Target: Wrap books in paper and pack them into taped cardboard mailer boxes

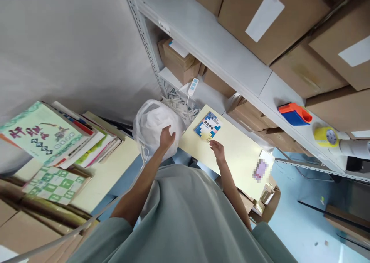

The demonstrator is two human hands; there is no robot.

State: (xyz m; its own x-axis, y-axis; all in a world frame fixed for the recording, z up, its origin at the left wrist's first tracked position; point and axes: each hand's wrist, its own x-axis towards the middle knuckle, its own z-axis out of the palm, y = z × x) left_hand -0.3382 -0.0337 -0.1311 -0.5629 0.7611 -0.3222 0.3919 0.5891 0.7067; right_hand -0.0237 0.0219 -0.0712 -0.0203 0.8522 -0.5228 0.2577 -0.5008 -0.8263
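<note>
Over a white plastic bag (146, 130) with pale contents, my left hand (167, 139) hangs with its thumb and fingers apart; nothing shows in its grasp. My right hand (217, 151) is just below a small blue, white and yellow booklet (207, 126) with Chinese print. Its fingers are loosely bent and spread, and I cannot tell whether they touch the booklet's lower corner. The booklet lies flat on a pale yellow board (231, 145). Near the board's right end lies a small blurred pinkish item (260, 169).
A stack of books (72, 139) and a green checkered book (54, 186) lie at left on another pale tabletop (115, 174). Shelves (208, 27) hold cardboard boxes (268, 20), a red-blue tape dispenser (295, 113) and yellow tape (326, 137). A power strip (193, 86) sits behind the board.
</note>
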